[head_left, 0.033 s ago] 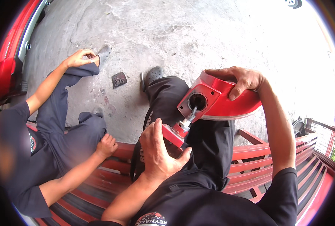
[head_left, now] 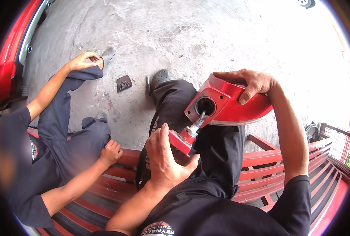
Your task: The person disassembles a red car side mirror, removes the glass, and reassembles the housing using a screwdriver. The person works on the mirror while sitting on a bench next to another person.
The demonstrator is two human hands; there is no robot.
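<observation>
My right hand [head_left: 255,83] grips the top of a glossy red car side mirror [head_left: 242,112], thumb on its outer face and fingers curled over it. The mirror is above my thighs, its flat end toward my left. A round dark opening [head_left: 205,106] in that end has small screw holes beside it. Out of it runs a short grey cable [head_left: 200,119] to the silver-and-red pivot [head_left: 189,133] of a red mounting base [head_left: 179,141]. My left hand [head_left: 165,159] is closed around this base, which hangs apart from the mirror. The underside of the base is partly hidden.
I am on a red slatted bench [head_left: 261,159]. At my left sits another person [head_left: 57,157], one hand on a knee. A dark pedal-like pad [head_left: 124,83] lies on the concrete floor [head_left: 143,39]. Part of a red car [head_left: 7,59] shows far left, a metal grille [head_left: 340,145] far right.
</observation>
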